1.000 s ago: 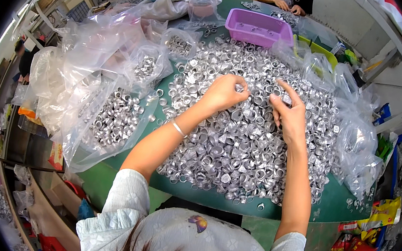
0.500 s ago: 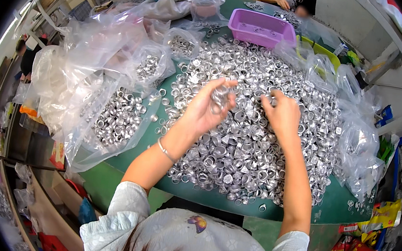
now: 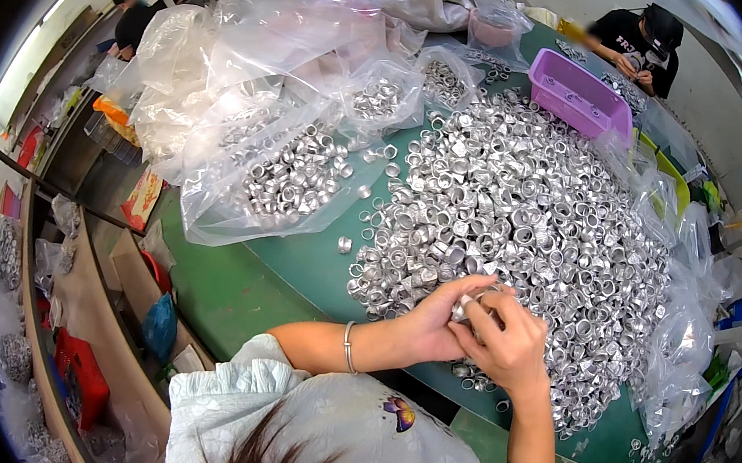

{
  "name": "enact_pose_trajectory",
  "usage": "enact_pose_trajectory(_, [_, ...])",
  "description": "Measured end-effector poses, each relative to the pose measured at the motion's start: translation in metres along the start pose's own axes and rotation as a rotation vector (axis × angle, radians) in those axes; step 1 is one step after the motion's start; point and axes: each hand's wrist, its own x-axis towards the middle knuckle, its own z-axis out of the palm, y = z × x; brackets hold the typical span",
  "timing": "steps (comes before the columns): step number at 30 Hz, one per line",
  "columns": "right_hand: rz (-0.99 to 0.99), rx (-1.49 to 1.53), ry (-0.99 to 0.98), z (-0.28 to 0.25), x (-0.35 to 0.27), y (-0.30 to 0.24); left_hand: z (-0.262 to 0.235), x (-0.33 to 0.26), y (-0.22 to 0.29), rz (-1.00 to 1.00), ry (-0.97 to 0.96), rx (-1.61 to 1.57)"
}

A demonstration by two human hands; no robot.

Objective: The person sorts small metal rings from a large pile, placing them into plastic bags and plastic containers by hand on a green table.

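A wide heap of silver metal rings (image 3: pixel 518 206) covers much of the green table (image 3: pixel 295 269). At the heap's near edge my two hands meet. My left hand (image 3: pixel 434 324) is cupped round a few silver rings (image 3: pixel 462 308), partly hidden by the fingers. Over it bends my right hand (image 3: pixel 511 346), its fingers closed at the rings in the left palm. Whether the right fingers pinch one ring or several is hidden. To the left, more rings (image 3: pixel 291 178) lie on an open clear plastic bag (image 3: pixel 210 215), and one loose ring (image 3: pixel 344 245) sits apart on the table.
A purple basin (image 3: pixel 583 105) and a green one (image 3: pixel 673 177) stand past the heap. Clear bags (image 3: pixel 682 327) line the right edge; smaller bags of rings (image 3: pixel 376 101) are at the back left. Another person (image 3: pixel 634 47) works across the table. Shelves (image 3: pixel 64 317) stand at left.
My hands were apart over the heap, the left holding rings, the right reaching among them. Now they have come together lower, nearer my body. The view has turned left.
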Motion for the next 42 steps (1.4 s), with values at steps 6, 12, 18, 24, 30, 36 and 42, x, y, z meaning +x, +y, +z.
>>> enact_pose_trajectory(6, [-0.029, -0.131, -0.028, 0.016, 0.004, -0.013, -0.005, -0.016, 0.003, 0.188, 0.076, -0.013])
enact_pose_trajectory(12, [-0.022, 0.016, 0.073, 0.036, 0.014, -0.021, -0.022, -0.033, 0.004, 0.347, 0.046, 0.028])
enact_pose_trajectory(18, [0.057, 0.083, 0.332, 0.056, 0.025, -0.027, -0.015, -0.05, 0.02, 0.52, 0.074, -0.149])
enact_pose_trajectory(24, [0.313, 0.183, 0.39, 0.037, -0.004, -0.011, -0.032, -0.083, 0.151, 1.105, 0.069, -0.516])
enact_pose_trajectory(30, [0.591, 0.231, 0.35, 0.016, -0.056, 0.019, -0.069, -0.128, 0.231, 1.667, 0.553, 0.006])
enact_pose_trajectory(36, [0.696, 0.158, 0.341, -0.008, -0.046, 0.049, -0.069, -0.093, 0.182, 1.765, 0.553, 0.331])
enact_pose_trajectory(42, [0.511, -0.215, 0.269, -0.011, 0.001, 0.115, -0.021, -0.023, 0.08, 1.245, 0.319, 1.256])
